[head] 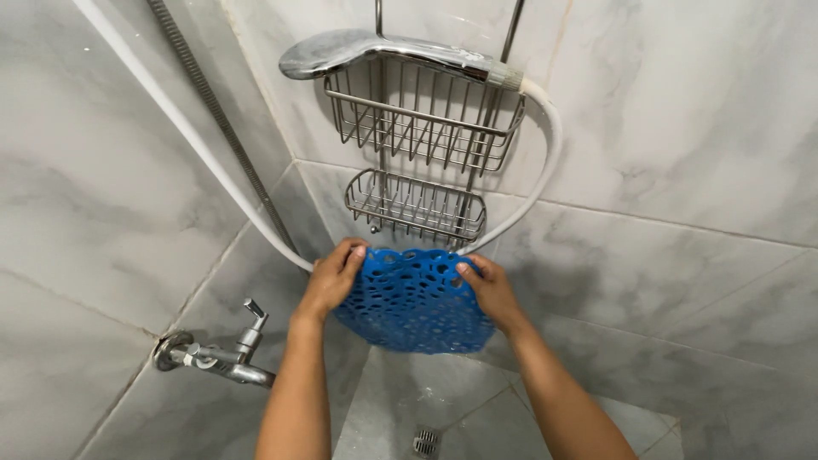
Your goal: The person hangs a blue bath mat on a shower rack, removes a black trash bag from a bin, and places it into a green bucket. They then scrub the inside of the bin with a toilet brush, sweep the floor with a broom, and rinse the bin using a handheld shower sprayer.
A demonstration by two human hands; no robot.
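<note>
Blue perforated mat (415, 300) is held up against the corner tiles, just below the lower wire basket (416, 207) of the shower caddy. Judged light, soft and floppy, likely slick if wet; best taken along its upper edge. Left hand (331, 279) grips the upper left edge, right hand (488, 288) the upper right, fingers curled over the rim, both forearms raised from near side

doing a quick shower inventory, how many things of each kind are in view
blue perforated mat: 1
wire caddy baskets: 2
chrome shower head: 1
hoses: 2
wall tap: 1
floor drain: 1
total: 8
</note>
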